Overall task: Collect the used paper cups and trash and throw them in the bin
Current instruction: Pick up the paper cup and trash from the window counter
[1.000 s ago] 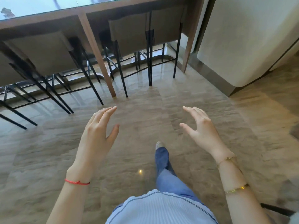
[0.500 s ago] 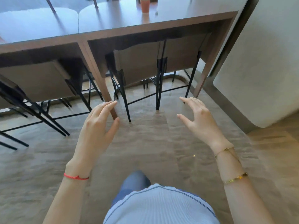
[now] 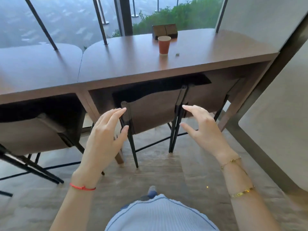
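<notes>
Head view: an orange cup (image 3: 164, 45) stands upright on the table (image 3: 133, 64), upper centre of the frame, right of the middle. Its inside cannot be seen from this angle, so whether it holds anything is unclear. Just right of it lies a small dark scrap (image 3: 177, 54), too small to make out, possibly a bit of trash. Behind the cup, touching or nearly so, sits a brown box (image 3: 165, 30) at the table's far edge against the window.

Both hands hang in front of the table, lower than its top and well apart from the cup. The left hand (image 3: 105, 139), centre left, has its fingers straight and slightly spread and holds nothing. The right hand (image 3: 203, 130), centre right, is likewise spread with the thumb out, holding nothing.

Two chairs (image 3: 150, 112) are tucked under the table; their seats are hidden by the tabletop, and the left one is cut off by the frame edge. At the bottom, the person's striped top hides most of the legs.
</notes>
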Available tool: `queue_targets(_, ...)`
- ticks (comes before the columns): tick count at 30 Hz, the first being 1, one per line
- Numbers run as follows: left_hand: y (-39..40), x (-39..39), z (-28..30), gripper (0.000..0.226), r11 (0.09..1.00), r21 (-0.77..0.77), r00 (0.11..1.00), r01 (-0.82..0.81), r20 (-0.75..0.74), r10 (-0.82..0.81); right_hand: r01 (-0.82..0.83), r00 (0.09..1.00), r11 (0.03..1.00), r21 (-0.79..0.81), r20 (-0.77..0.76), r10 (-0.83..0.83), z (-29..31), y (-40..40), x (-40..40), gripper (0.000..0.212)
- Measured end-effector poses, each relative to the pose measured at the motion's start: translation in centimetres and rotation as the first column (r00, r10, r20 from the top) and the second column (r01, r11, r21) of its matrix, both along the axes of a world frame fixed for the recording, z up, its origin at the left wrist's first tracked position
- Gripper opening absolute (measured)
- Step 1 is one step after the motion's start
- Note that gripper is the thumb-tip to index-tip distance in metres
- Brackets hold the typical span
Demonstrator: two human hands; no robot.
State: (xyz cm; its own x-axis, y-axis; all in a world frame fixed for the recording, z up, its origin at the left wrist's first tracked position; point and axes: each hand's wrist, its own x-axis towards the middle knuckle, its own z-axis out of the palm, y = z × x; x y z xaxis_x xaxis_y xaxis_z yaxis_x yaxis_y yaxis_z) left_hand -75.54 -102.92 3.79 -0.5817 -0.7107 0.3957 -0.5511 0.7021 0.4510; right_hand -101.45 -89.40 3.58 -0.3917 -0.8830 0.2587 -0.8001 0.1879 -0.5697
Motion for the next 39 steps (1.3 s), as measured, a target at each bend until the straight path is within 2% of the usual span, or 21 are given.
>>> queue_targets(6,-10.9,-7.6,1.7,0.050,0.999,0.011,0.999,0.035,-0.003,-0.035,0.024,1.000,0.999,-0.035,-0.010,-0.025,1.9,-10.5,-6.9,0.053)
queue_targets(13,-20.8,-17.8,0.8,0.051,0.998,0.060,0.999,0.016,-0.032,-0.014,0.091,0.995,0.995,-0.047,-0.041,-0.093,1.6,-20.2,-16.2,0.047)
queue_targets(20,-29.0,-28.8,0.1,0.067,0.994,0.096,0.997,-0.057,-0.037,0.061,0.088,0.994,0.996,-0.021,-0.068,-0.089,1.0,-29.8,-26.4,0.044)
queue_targets(26,-33.7,-37.1,-0.5,0.085,0.979,0.181,0.992,-0.095,-0.065,0.108,0.031,0.996,0.999,0.026,-0.089,-0.029,0.4,-37.0,-33.3,0.042)
queue_targets(32,-36.5,-42.2,-1.3,0.104,0.943,0.303,0.977,-0.135,-0.119,0.178,-0.045,0.998,0.996,0.083,-0.049,0.049,-1.2,-41.4,-36.2,0.037)
queue_targets(39,-38.3,-44.7,-2.9,0.109,0.917,0.377,0.964,-0.131,-0.168,0.206,-0.108,0.993,0.991,0.083,-0.035,0.111,-2.5,-42.8,-36.9,0.014)
